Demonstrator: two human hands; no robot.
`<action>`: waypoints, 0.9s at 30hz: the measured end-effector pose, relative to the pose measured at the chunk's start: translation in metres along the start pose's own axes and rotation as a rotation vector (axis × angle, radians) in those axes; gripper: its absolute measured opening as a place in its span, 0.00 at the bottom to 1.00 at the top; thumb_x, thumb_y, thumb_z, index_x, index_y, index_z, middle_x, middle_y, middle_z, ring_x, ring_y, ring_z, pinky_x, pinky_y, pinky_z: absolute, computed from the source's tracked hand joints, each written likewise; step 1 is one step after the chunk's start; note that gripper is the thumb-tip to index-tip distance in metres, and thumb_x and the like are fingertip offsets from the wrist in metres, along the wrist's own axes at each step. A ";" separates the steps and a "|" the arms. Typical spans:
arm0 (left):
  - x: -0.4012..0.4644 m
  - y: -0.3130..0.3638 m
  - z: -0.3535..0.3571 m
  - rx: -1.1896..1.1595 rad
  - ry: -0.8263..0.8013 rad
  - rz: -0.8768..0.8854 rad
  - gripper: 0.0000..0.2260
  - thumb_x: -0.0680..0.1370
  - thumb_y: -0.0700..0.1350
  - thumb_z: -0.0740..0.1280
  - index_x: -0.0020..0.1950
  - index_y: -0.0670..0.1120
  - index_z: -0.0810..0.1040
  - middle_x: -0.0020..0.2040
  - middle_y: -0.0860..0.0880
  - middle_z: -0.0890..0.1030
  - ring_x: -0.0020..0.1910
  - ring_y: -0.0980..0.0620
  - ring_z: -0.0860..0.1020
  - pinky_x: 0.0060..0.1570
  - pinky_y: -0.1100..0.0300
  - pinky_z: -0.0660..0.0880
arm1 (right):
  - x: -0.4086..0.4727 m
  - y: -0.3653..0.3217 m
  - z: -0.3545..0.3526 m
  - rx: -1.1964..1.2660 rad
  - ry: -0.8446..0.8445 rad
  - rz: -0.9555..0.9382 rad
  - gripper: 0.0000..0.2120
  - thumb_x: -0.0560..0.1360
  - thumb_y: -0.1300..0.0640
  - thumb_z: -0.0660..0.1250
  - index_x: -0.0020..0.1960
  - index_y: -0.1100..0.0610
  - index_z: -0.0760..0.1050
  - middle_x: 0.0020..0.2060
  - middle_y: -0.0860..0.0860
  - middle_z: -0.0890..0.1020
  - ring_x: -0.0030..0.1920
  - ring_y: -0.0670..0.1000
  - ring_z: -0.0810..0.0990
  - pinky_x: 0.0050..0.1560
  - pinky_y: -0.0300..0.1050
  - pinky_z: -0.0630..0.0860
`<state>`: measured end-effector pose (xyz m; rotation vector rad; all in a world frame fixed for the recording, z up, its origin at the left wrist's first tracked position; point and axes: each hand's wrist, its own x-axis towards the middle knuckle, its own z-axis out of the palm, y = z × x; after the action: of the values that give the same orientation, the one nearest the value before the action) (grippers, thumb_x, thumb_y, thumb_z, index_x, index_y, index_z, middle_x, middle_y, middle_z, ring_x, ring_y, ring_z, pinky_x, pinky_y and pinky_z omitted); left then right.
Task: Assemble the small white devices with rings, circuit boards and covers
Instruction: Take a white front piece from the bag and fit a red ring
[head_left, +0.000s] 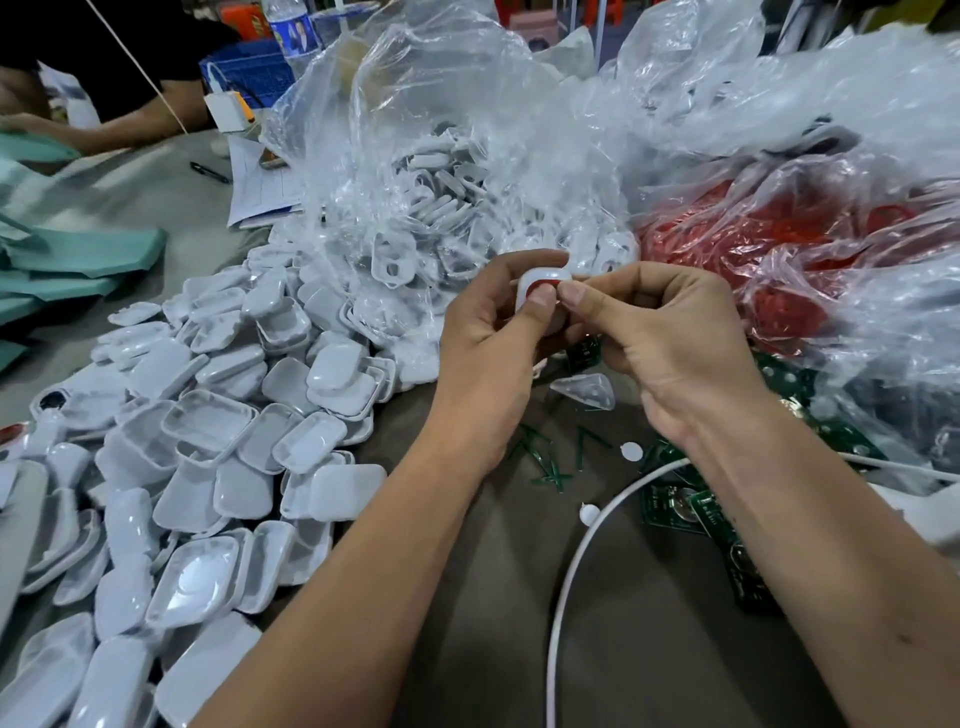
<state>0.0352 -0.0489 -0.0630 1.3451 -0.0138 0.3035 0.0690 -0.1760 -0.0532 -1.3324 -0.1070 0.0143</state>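
Observation:
My left hand (493, 332) and my right hand (660, 332) hold one small white device shell (543, 274) between them above the table. A red ring (545, 283) shows in the shell, and both thumbs press on it. A heap of white covers (208, 441) lies to the left. A clear bag of white shells (441, 208) stands behind my hands. A bag of red rings (779, 234) sits at the right. Green circuit boards (691, 512) lie under my right forearm. One clear triangular part (584, 389) rests on the table below my hands.
A white cable (576, 561) curves across the table at lower right. Green plastic offcuts (550, 457) and small white discs (630, 451) lie near it. Another person's arm (104, 130), papers (260, 187) and a pen (208, 171) are at the far left.

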 end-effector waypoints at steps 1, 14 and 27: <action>0.000 0.001 -0.001 -0.025 -0.003 -0.008 0.09 0.84 0.34 0.62 0.60 0.40 0.80 0.51 0.33 0.82 0.48 0.45 0.83 0.55 0.49 0.83 | 0.000 0.000 0.000 -0.005 0.003 -0.014 0.06 0.70 0.65 0.80 0.41 0.64 0.83 0.31 0.58 0.85 0.28 0.49 0.82 0.25 0.33 0.73; 0.002 0.003 -0.012 -0.120 -0.148 -0.065 0.11 0.81 0.30 0.65 0.62 0.38 0.79 0.46 0.42 0.84 0.50 0.44 0.85 0.51 0.50 0.83 | 0.000 0.000 -0.003 -0.084 0.013 -0.046 0.10 0.70 0.62 0.81 0.40 0.58 0.79 0.30 0.56 0.76 0.22 0.43 0.71 0.22 0.33 0.68; 0.006 0.002 -0.013 0.029 -0.095 -0.111 0.12 0.81 0.28 0.63 0.58 0.40 0.81 0.42 0.43 0.84 0.41 0.47 0.84 0.43 0.56 0.82 | 0.000 0.009 0.000 -0.378 0.068 -0.148 0.11 0.70 0.56 0.82 0.41 0.59 0.81 0.36 0.64 0.84 0.34 0.64 0.82 0.37 0.56 0.84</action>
<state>0.0380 -0.0351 -0.0626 1.3831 -0.0144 0.1466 0.0698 -0.1743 -0.0619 -1.6978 -0.1558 -0.1850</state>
